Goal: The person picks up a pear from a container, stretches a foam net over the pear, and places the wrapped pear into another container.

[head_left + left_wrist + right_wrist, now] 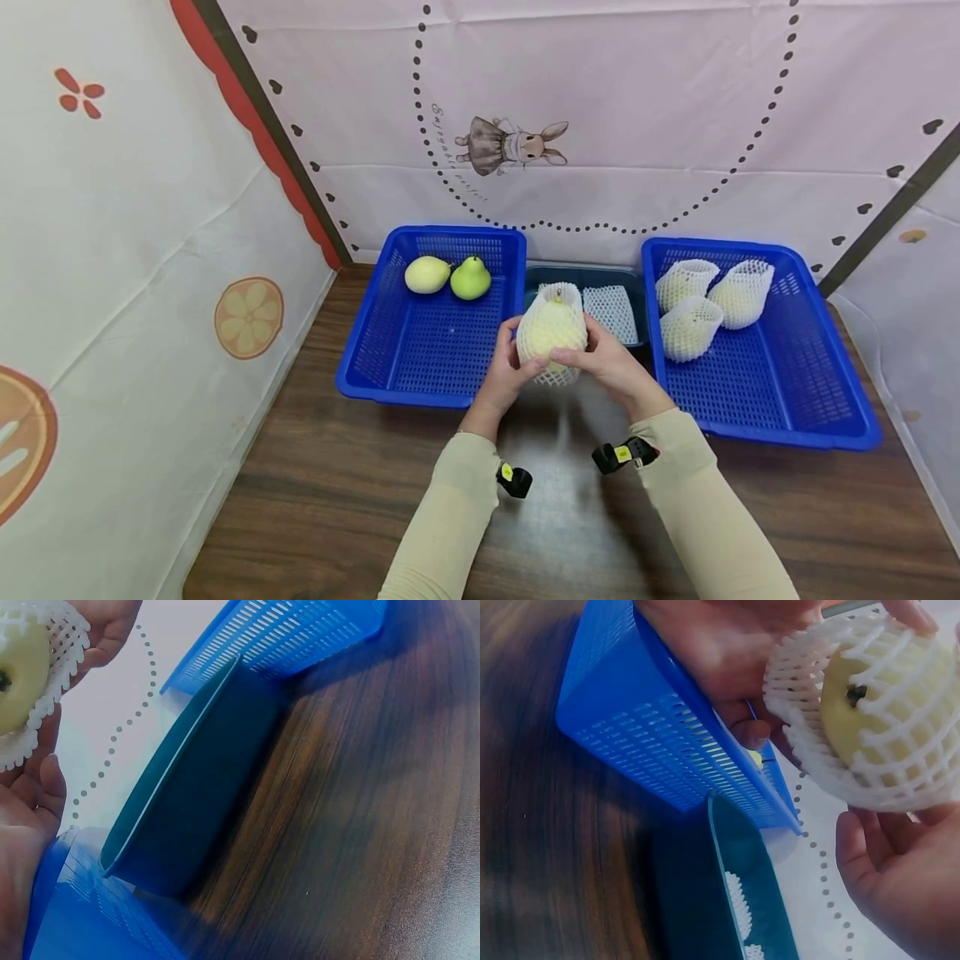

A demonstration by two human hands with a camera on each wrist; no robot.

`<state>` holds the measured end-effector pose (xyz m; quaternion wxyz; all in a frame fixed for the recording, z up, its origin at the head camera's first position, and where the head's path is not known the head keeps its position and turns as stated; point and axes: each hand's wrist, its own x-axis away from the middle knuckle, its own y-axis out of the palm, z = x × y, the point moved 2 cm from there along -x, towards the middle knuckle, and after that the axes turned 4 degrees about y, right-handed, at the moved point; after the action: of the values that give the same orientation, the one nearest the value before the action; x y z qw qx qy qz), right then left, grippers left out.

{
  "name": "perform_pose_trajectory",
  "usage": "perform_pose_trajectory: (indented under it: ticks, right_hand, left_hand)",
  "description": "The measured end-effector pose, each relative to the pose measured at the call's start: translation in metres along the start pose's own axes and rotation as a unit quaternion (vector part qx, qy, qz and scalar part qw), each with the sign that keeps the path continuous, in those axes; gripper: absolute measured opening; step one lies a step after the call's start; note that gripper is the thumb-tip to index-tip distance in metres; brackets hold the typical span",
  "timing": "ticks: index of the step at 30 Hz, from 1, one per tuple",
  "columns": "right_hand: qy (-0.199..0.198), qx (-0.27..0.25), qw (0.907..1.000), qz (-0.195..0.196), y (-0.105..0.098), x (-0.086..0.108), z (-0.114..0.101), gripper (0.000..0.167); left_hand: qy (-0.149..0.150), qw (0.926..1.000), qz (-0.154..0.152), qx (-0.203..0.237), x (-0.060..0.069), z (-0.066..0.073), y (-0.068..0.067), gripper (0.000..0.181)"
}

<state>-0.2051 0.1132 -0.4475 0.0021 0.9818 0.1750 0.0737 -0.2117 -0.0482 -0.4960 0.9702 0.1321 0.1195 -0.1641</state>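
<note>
The left hand (pixel 501 375) and the right hand (pixel 618 367) hold one pear (pixel 555 333) in white foam net (pixel 557 377), raised above the worktop (pixel 315 492).
The fingers of both hands are curled around the two sides of the netted pear, the thumbs pressing on its near side. Behind it, the dark green tray (pixel 202 795), with flat foam netting (pixel 611 315) inside, stands between two blue baskets. The left basket (pixel 442 358) contains a yellowish pear (pixel 427 275) beside a green pear (pixel 471 280); the right basket (pixel 795 367) contains three netted pears (pixel 690 331).
</note>
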Motion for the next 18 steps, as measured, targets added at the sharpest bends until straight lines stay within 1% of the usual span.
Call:
perform_pose_trajectory:
  ticks: [5, 8, 10, 11, 12, 13, 14, 15, 16, 17, 18]
  right_hand:
    - [0.029, 0.003, 0.9990, 0.033, 0.000, 0.004, -0.005, 0.070]
    - [0.031, -0.005, 0.9977, 0.059, -0.005, 0.006, -0.008, 0.067]
    - [0.008, -0.031, 0.9947, 0.097, -0.012, 0.008, -0.011, 0.064]
    - [-0.011, -0.052, 0.9912, 0.121, -0.019, 0.009, -0.013, 0.059]
    - [-0.033, -0.080, 0.9856, 0.145, -0.026, 0.011, -0.016, 0.054]
    - [-0.060, -0.117, 0.9761, 0.173, -0.035, 0.013, -0.018, 0.048]
    - [-0.091, -0.154, 0.9636, 0.199, -0.046, 0.015, -0.021, 0.044]
    - [-0.118, -0.188, 0.9477, 0.230, -0.059, 0.018, -0.023, 0.041]
    - [-0.141, -0.221, 0.9295, 0.260, -0.073, 0.021, -0.025, 0.037]
    - [-0.159, -0.252, 0.9104, 0.287, -0.088, 0.024, -0.026, 0.035]
    - [-0.168, -0.275, 0.8917, 0.318, -0.104, 0.027, -0.027, 0.035]
  left_hand:
    - [-0.007, 0.9999, -0.007, -0.009, 0.000, 0.000, 0.000, 0.095]
    - [0.006, 0.9999, -0.009, -0.001, -0.001, -0.002, 0.000, 0.097]
    - [0.022, 0.9996, -0.012, 0.010, -0.002, -0.002, 0.001, 0.097]
    - [0.031, 0.9993, -0.014, 0.016, -0.003, -0.002, 0.001, 0.096]
    - [0.041, 0.9988, -0.017, 0.019, -0.003, -0.002, 0.001, 0.093]
    - [0.050, 0.9984, -0.020, 0.019, -0.003, -0.001, 0.001, 0.091]
    - [0.058, 0.9979, -0.023, 0.015, -0.004, 0.000, 0.001, 0.088]
    - [0.065, 0.9975, -0.027, 0.007, -0.004, 0.001, 0.001, 0.085]
    - [0.071, 0.9970, -0.031, -0.001, -0.004, 0.004, 0.001, 0.083]
    - [0.075, 0.9965, -0.034, -0.012, -0.003, 0.008, 0.002, 0.082]
    - [0.079, 0.9959, -0.036, -0.022, -0.002, 0.012, 0.003, 0.078]
